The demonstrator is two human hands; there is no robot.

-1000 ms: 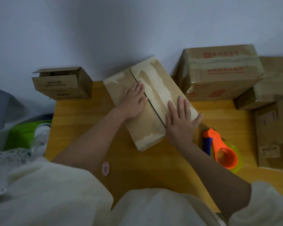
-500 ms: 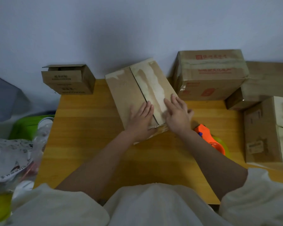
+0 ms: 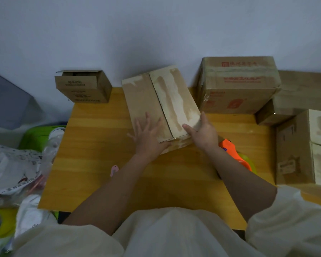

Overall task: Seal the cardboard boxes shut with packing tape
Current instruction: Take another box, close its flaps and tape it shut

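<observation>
Your left hand lies flat, fingers spread, on the near left flap of the cardboard box. Your right hand cups the box's near right corner, thumb on top, the other fingers hidden down the side. The box sits angled on the wooden table; flaps closed, seam bare, surface blotched with pale torn patches.

Just behind your right wrist: orange tape dispenser, mostly covered by the forearm, roll barely visible.

Beyond the right hand: large taped box with red print; further right, more boxes, cut off by the frame edge.

Beyond the left hand, well apart: small open box, print unreadable. Near your left forearm, a small pink object, unidentifiable.
</observation>
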